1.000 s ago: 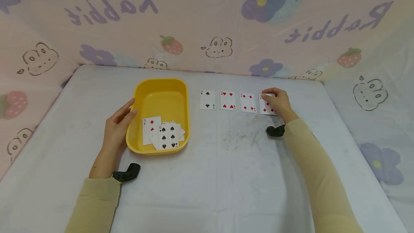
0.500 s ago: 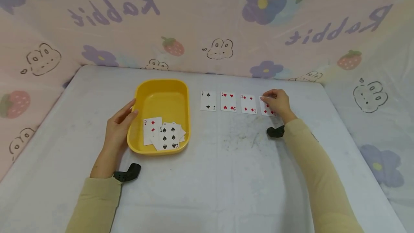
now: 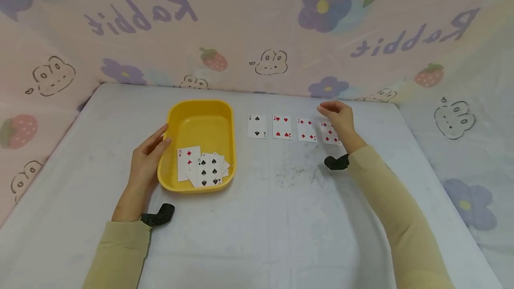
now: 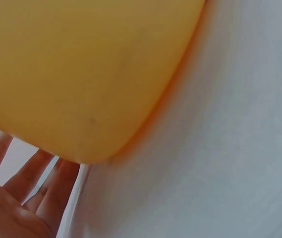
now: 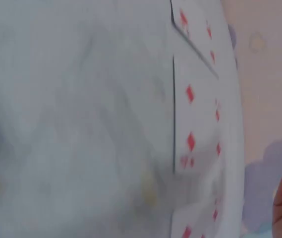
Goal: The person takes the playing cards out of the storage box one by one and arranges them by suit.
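My left hand (image 3: 145, 159) rests against the left side of a yellow tray (image 3: 230, 146), thumb and fingertips at its rim. In the left wrist view its fingers (image 4: 61, 191) lie fairly straight beside the tray wall. Inside the tray are a three of diamonds (image 3: 184, 173), a six of spades (image 3: 209, 173) and other partly covered cards. My right hand (image 3: 339, 119) hovers above the five of diamonds (image 3: 330, 137), holding nothing, and hides part of it. Left of that card lie the four of diamonds (image 3: 307, 130), four of hearts (image 3: 282, 127) and two of clubs (image 3: 257, 126).
The white-covered table (image 3: 257, 226) has grey smudges in front of the card row. A printed fabric curtain (image 3: 241, 21) stands along the back and both sides. Black wrist-worn devices sit on the left wrist (image 3: 158, 215) and right wrist (image 3: 336, 163).
My right hand has let go of the five of diamonds and risen away, slightly back and left. The card stays in the row. My left hand and the tray hold their place.
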A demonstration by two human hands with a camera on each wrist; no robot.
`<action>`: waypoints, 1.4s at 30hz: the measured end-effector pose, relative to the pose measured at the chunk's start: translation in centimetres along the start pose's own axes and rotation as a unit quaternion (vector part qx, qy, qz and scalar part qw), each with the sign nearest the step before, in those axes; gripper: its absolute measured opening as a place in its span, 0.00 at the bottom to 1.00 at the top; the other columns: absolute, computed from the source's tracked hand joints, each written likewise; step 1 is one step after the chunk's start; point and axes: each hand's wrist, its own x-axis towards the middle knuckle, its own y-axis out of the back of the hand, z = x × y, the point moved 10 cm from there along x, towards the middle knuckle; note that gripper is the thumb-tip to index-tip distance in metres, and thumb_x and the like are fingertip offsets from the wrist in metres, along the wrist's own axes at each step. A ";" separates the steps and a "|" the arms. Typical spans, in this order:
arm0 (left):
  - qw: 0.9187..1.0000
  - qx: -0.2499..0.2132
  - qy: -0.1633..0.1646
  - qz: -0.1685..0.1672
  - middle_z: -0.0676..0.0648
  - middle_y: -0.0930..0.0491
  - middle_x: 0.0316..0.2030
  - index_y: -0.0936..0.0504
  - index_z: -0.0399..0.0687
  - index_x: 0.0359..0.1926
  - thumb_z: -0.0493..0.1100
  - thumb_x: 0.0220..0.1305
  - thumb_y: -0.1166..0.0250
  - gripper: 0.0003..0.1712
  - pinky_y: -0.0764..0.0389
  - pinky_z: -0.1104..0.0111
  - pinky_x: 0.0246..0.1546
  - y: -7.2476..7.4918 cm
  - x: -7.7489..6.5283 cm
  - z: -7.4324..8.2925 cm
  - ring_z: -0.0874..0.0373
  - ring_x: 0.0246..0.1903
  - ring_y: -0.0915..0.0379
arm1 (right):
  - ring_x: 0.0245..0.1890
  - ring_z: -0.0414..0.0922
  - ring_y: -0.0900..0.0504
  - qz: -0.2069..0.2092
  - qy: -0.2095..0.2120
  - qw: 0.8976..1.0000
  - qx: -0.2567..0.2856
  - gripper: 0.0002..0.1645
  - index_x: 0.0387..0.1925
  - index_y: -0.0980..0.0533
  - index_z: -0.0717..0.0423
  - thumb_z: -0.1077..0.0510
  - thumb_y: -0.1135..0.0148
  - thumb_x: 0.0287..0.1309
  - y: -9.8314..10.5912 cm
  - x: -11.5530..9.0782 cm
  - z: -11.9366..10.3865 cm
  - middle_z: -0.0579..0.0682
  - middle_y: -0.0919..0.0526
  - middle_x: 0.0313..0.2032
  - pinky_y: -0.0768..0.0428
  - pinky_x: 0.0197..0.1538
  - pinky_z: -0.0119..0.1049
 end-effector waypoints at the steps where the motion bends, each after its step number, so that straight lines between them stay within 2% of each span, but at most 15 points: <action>1: 1.000 -0.002 0.001 0.000 0.51 0.38 0.70 0.29 0.76 0.63 0.60 0.63 0.39 0.27 0.29 0.88 0.49 0.0 0.0 -0.1 0.58 0.65 0.43 | 0.38 0.31 0.26 -0.005 0.002 1.000 0.012 0.21 0.49 0.22 0.59 0.49 0.35 0.59 -0.5 -0.2 -0.4 0.32 0.23 0.34 0.25 0.49 0.35; 7: 1.000 -0.015 0.010 0.001 0.50 0.38 0.69 0.29 0.76 0.63 0.60 0.63 0.38 0.27 0.28 0.86 0.50 0.2 0.0 -0.5 0.59 0.64 0.43 | 0.41 0.33 0.26 -0.035 0.013 0.998 0.047 0.22 0.51 0.23 0.59 0.50 0.36 0.60 -3.3 -1.2 -2.2 0.35 0.23 0.36 0.26 0.58 0.40; 12: 1.000 -0.013 0.013 -0.002 0.50 0.38 0.69 0.29 0.78 0.63 0.60 0.63 0.39 0.26 0.28 0.88 0.48 0.1 0.1 -0.7 0.59 0.63 0.43 | 0.42 0.34 0.25 -0.068 0.030 0.994 0.076 0.23 0.52 0.24 0.62 0.52 0.36 0.60 -5.6 -2.3 -3.8 0.36 0.23 0.38 0.28 0.61 0.46; 19: 1.000 0.017 0.012 -0.004 0.51 0.39 0.70 0.31 0.81 0.63 0.62 0.65 0.42 0.25 0.28 0.85 0.52 0.3 0.2 -0.7 0.56 0.65 0.43 | 0.41 0.36 0.24 -0.102 0.052 0.989 0.093 0.20 0.49 0.22 0.60 0.53 0.34 0.58 -9.5 -3.7 -6.2 0.37 0.20 0.36 0.26 0.51 0.35; 25: 1.000 0.021 0.011 -0.003 0.53 0.39 0.70 0.31 0.80 0.64 0.61 0.65 0.42 0.25 0.31 0.76 0.61 0.4 0.2 -0.4 0.56 0.67 0.44 | 0.42 0.40 0.23 -0.144 0.063 0.982 0.107 0.18 0.48 0.22 0.60 0.54 0.35 0.58 -13.5 -4.9 -8.1 0.44 0.18 0.40 0.24 0.51 0.39; 28: 1.000 0.011 0.011 -0.006 0.53 0.39 0.70 0.31 0.79 0.63 0.61 0.65 0.41 0.26 0.31 0.79 0.59 0.2 0.2 -0.3 0.56 0.67 0.44 | 0.43 0.43 0.22 -0.160 0.062 0.980 0.102 0.18 0.48 0.21 0.59 0.54 0.35 0.59 -15.2 -5.5 -9.0 0.49 0.18 0.43 0.23 0.51 0.37; 32: 1.000 -0.006 0.016 -0.005 0.50 0.37 0.69 0.29 0.78 0.63 0.59 0.64 0.40 0.26 0.29 0.87 0.50 0.1 0.2 -0.2 0.57 0.64 0.42 | 0.44 0.46 0.21 -0.178 0.064 0.978 0.093 0.16 0.46 0.21 0.58 0.54 0.35 0.59 -17.3 -6.3 -10.5 0.52 0.17 0.44 0.22 0.48 0.35; 36: 1.000 -0.012 0.016 -0.003 0.49 0.36 0.67 0.29 0.76 0.63 0.57 0.64 0.39 0.26 0.28 0.86 0.50 0.0 0.1 -0.1 0.59 0.61 0.41 | 0.43 0.45 0.21 -0.189 0.064 0.975 0.094 0.15 0.45 0.20 0.58 0.55 0.35 0.58 -19.1 -7.1 -12.3 0.53 0.17 0.44 0.22 0.47 0.36; 42: 1.000 -0.006 0.014 -0.002 0.50 0.37 0.68 0.30 0.76 0.64 0.58 0.65 0.40 0.26 0.29 0.76 0.60 0.1 0.0 0.0 0.58 0.63 0.42 | 0.40 0.45 0.22 -0.197 0.066 0.973 0.105 0.13 0.43 0.19 0.59 0.56 0.35 0.59 -21.6 -8.1 -14.5 0.53 0.17 0.42 0.23 0.42 0.30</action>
